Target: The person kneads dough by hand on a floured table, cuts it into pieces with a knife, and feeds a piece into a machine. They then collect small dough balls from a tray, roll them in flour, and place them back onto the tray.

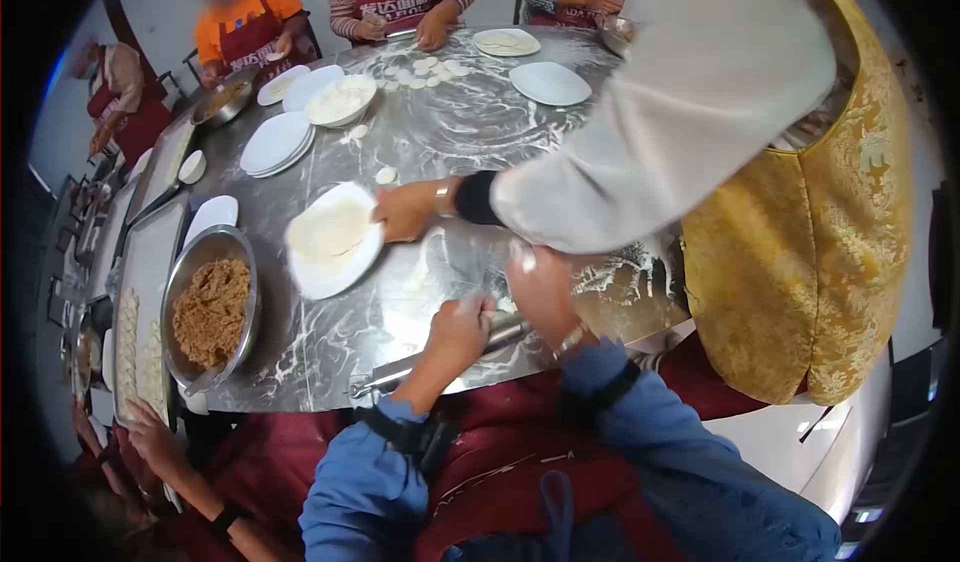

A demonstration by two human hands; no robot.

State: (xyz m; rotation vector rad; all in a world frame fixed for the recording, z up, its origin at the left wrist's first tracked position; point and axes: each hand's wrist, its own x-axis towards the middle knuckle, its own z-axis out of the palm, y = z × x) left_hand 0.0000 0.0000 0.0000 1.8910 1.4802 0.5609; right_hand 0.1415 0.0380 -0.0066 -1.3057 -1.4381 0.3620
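My left hand is closed, its fingers curled beside a shiny metal bar at the table's near edge. What it holds, if anything, is hidden. My right hand is just to the right, over the floury tabletop, and blurred by motion. A small white lump, perhaps dough, shows by its fingers. Ahead, a co-worker's hand grips the edge of a white plate, on which a thin round of dough lies flat.
A steel bowl of brown filling stands left. Beyond are stacked plates, a bowl of flour and several dough pieces. A tray holds dumplings. The co-worker's pale sleeve crosses from the right; other people surround the table.
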